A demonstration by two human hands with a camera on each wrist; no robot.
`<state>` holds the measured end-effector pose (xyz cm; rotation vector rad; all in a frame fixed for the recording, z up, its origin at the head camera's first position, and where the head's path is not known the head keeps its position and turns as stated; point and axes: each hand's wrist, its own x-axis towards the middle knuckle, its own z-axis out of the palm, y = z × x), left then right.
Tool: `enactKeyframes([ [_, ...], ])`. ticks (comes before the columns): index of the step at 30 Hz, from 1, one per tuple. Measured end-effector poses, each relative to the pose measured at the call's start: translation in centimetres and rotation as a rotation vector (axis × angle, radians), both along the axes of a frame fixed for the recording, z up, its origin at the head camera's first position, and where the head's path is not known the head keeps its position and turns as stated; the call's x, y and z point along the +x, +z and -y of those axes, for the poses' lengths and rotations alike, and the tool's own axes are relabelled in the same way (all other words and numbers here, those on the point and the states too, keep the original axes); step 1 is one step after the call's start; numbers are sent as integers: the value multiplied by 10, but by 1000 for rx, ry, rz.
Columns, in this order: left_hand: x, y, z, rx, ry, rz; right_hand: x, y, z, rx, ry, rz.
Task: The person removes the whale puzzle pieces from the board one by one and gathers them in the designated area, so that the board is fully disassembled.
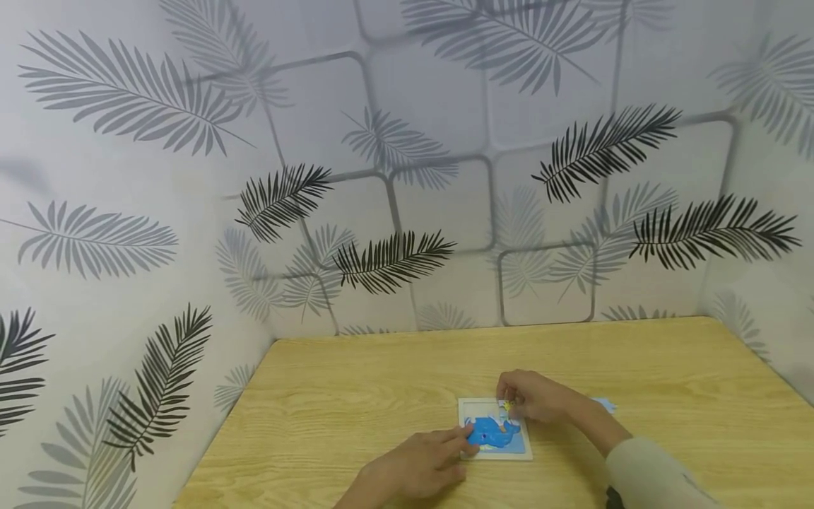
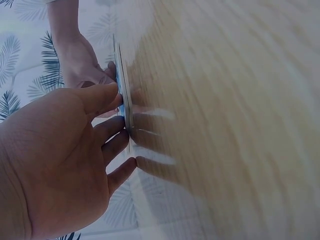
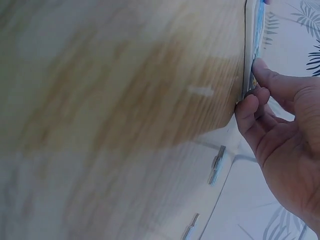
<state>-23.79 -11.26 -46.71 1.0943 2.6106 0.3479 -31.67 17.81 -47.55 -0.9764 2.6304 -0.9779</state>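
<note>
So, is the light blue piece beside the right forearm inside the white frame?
No, the light blue piece lies on the table, apart from the white frame.

Left grip (image 2: 62, 155) touches a thin, pale-edged board (image 2: 125, 92), right grip (image 2: 81, 61) beyond.

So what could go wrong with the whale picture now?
The left grip touches the whale picture, so pushing hard might shift it. The right grip pinches a yellow-marked piece by the edge of the white frame; it might slip or sit crooked. The right arm could knock the light-blue thing beside it.
</note>
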Motion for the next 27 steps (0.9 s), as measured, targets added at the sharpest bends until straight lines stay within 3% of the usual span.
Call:
enactKeyframes([
  [11,1,-1,-1,-14,-7,-16,3,-3,-11,-119,24,32],
  [18,1,-1,0,-17,3,-14,4,2,-29,-275,29,39],
  [22,1,-2,1,-16,-9,-16,2,4,-53,-355,-16,70],
  [27,0,0,1,-34,-31,-33,4,7,-94,-336,-138,75],
])
